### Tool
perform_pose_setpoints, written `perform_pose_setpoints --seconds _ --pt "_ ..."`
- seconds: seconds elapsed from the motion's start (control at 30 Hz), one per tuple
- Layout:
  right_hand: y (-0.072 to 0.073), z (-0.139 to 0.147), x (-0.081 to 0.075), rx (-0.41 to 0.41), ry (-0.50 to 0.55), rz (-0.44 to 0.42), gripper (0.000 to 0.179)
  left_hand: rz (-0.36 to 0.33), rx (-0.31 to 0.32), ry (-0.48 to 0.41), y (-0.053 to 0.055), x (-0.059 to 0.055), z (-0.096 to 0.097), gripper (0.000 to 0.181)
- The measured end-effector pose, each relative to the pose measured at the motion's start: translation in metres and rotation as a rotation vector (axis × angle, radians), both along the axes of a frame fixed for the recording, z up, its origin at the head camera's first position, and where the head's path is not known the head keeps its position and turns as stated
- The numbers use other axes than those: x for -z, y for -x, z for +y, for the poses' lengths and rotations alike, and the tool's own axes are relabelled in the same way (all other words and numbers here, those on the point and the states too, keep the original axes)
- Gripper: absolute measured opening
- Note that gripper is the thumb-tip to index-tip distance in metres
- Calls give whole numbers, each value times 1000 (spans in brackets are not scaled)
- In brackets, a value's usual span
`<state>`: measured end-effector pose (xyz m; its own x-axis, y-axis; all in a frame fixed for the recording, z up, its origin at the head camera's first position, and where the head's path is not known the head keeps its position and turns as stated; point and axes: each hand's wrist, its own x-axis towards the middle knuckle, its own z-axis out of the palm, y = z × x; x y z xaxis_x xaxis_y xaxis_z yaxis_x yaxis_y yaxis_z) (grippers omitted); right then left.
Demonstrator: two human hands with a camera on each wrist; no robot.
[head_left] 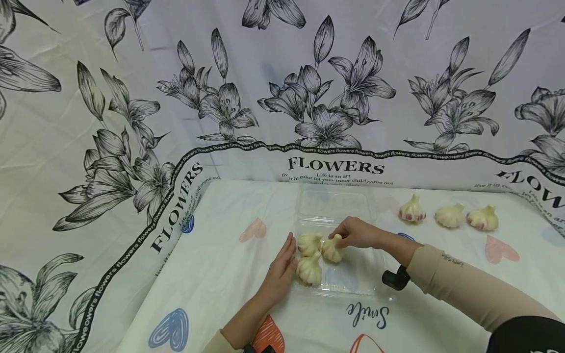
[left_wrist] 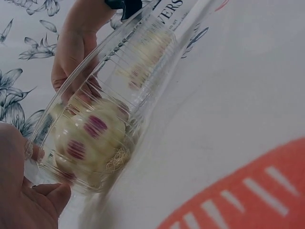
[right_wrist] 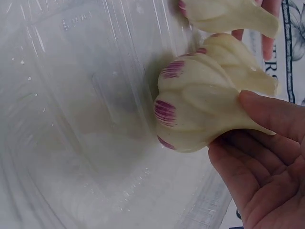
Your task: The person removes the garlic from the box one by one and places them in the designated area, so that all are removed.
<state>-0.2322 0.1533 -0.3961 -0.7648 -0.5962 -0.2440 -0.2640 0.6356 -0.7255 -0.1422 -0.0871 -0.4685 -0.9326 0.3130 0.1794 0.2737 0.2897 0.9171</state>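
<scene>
R hand (head_left: 356, 232) pinches bulbous garlic (right_wrist: 195, 105) in clr plstc box (head_left: 359, 274).

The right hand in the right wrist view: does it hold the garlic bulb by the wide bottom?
No, the right hand pinches the garlic bulb at its narrow stem.

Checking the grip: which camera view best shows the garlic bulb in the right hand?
The right wrist view: the garlic bulb is large and close, pinched by the right hand. The head view shows it small, beside two other bulbs; the left wrist view looks through the clear box, so I can't tell it apart.
</scene>
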Motion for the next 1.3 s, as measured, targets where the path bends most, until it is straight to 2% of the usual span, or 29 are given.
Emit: perform_pose_setpoints --seconds 0.27,0.4,0.63,0.87,1.3 --pt "-2 1 -7 -40 -32 84 23 -2 3 -1 0 1 0 49" --pt "-4 3 -12 -64 1 126 20 -2 1 1 1 1 0 49" --pt "-16 6 -25 -48 61 90 22 18 -6 4 0 2 0 49" --pt "-25 17 -36 -41 84 161 24 5 -9 -18 1 0 0 49" --pt "-38 52 -44 117 148 181 29 11 -9 -8 -2 -1 0 49"
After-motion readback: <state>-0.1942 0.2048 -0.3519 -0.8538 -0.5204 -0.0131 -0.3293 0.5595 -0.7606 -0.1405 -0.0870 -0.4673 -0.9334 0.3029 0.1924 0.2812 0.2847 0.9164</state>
